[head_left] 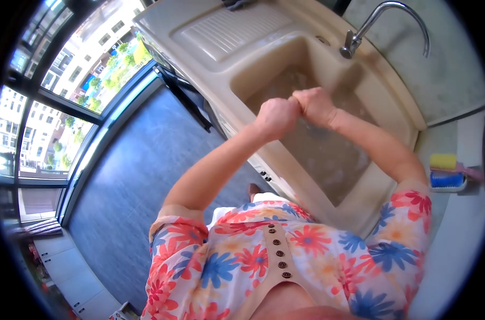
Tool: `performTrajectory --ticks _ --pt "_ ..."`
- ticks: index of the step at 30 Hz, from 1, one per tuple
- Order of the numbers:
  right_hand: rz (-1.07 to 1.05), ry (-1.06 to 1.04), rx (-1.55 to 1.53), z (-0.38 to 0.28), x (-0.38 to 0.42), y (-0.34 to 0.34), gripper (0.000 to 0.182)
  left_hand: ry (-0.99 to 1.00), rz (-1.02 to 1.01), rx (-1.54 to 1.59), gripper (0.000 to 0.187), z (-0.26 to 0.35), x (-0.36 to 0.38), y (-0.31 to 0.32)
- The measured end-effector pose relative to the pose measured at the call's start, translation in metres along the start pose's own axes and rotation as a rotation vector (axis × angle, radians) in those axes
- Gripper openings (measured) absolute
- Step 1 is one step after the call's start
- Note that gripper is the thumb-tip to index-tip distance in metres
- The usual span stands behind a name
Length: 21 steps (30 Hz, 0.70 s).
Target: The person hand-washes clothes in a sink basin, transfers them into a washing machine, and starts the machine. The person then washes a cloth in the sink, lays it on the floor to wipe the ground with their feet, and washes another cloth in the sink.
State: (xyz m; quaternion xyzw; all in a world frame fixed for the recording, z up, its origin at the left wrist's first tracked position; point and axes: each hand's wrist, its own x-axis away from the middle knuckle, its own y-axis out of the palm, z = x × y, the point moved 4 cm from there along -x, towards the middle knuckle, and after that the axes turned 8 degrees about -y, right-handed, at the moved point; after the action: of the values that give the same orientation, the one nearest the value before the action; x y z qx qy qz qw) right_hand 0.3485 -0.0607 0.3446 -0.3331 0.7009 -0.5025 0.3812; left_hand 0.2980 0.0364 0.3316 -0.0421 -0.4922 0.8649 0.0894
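Note:
My left hand [278, 118] is closed in a fist above the beige sink basin [274, 58]. Right up against it, my right hand [315, 107] is also closed, knuckles up. The two fists meet thumb side to thumb side. Whatever they hold, if anything, is hidden by the fingers. Below them, cloudy greyish-brown water [327, 160] stands in the basin. Both forearms reach out over the sink's near side.
A chrome faucet [391, 6] curves over the sink's far right side. The ribbed washboard [231, 34] lies beyond the basin. A yellow brush [443, 161] and a blue brush [446, 180] rest at right. Windows and blue-grey floor [130, 160] are at left.

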Motion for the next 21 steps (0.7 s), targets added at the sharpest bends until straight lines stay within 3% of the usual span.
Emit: performTrajectory --ticks 4,7,8,11,13,16,18,21 --pt "-0.177 0.129 -0.305 0.004 0.014 0.019 0.004 0.088 0.036 -0.051 0.013 0.001 0.003 0.011" --pt "-0.172 0.195 -0.243 0.010 0.017 0.013 0.023 0.013 0.009 0.005 0.013 0.004 0.001 0.008" --pt "-0.149 0.210 -0.187 0.008 0.016 0.007 0.028 -0.003 -0.013 0.188 0.012 0.001 0.000 0.005" --pt "0.270 -0.091 0.157 -0.022 0.014 -0.030 0.032 -0.136 -0.226 0.920 0.022 -0.015 -0.004 0.008" --pt "0.324 -0.149 0.175 -0.024 0.019 -0.026 0.029 -0.329 -0.587 1.642 0.025 -0.021 -0.003 0.014" --pt "0.413 -0.221 0.179 -0.013 0.021 -0.032 0.020 -0.240 -0.833 1.970 0.023 0.015 0.004 0.016" --pt "0.450 -0.235 0.184 -0.006 0.016 -0.033 0.016 -0.241 -0.792 1.941 0.022 0.020 0.004 0.012" --pt "0.288 -0.289 0.262 -0.009 0.012 -0.038 0.017 -0.170 -0.773 1.654 0.025 0.014 -0.002 0.017"
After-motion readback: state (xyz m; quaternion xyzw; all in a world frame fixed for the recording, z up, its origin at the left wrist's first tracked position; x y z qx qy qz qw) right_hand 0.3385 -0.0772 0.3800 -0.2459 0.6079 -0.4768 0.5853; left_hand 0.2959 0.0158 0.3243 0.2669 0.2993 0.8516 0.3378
